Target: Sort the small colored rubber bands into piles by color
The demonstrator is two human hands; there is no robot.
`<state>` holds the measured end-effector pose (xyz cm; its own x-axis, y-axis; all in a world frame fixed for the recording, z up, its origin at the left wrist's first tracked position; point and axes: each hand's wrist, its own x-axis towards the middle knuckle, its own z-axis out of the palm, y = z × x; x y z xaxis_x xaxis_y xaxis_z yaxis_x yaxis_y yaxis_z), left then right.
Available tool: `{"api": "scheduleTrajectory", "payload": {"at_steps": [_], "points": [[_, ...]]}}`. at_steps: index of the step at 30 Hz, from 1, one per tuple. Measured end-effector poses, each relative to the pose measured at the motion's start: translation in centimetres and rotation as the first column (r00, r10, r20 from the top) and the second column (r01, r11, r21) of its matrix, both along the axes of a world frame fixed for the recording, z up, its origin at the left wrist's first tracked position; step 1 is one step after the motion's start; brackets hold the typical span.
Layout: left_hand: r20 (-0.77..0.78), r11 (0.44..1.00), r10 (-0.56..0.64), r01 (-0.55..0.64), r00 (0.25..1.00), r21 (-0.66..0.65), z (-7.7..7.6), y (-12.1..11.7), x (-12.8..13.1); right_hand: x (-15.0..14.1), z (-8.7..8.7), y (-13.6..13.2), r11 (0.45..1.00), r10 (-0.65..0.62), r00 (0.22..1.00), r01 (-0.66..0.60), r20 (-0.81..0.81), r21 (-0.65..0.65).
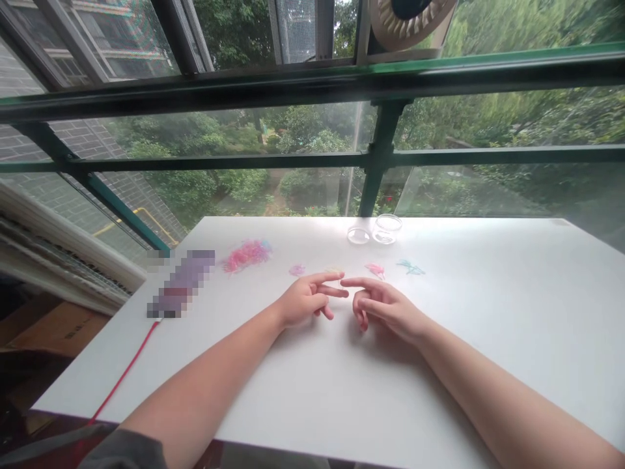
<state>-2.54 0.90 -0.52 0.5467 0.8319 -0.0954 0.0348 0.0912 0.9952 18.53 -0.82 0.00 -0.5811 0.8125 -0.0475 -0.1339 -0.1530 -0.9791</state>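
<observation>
My left hand (310, 301) is over the middle of the white table with its index and middle fingers stretched out and spread. Facing it, my right hand (385, 305) points its index finger at the left fingertips, close to or touching them, while its other fingers are bent. I see nothing held in either hand. Just beyond the fingers lies a small yellowish cluster (334, 270), partly hidden by my left hand. Beside it are a purple cluster (297, 270), a pink cluster (375, 270) and a light blue cluster (410, 266) of thin little pieces.
A larger mixed pile (247, 255) of pink, purple and blue pieces lies at the back left. Near the far edge stand a clear round jar (387, 230) and a clear lid (358, 236). A blurred-out device (183, 286) with a red cord (125, 372) lies left.
</observation>
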Motion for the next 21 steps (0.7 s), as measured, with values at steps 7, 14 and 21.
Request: {"api": "scheduleTrajectory", "payload": {"at_steps": [7, 14, 21], "points": [[-0.191, 0.98, 0.089, -0.053, 0.978, 0.19, 1.4, 0.3, -1.3, 0.2, -0.4, 0.4, 0.994, -0.087, 0.995, 0.084, -0.041, -0.066], [-0.417, 0.737, 0.576, -0.226, 0.703, 0.637, 2.0, 2.9, -5.1, 0.1, 0.2, 0.1, 0.998, -0.046, 0.998, 0.047, 0.05, -0.032], [-0.485, 0.681, 0.63, -0.133, 0.606, 0.72, 0.7, 4.2, -6.2, 0.4, -0.2, 0.1, 0.999, -0.02, 0.996, 0.018, 0.086, 0.028]]}}
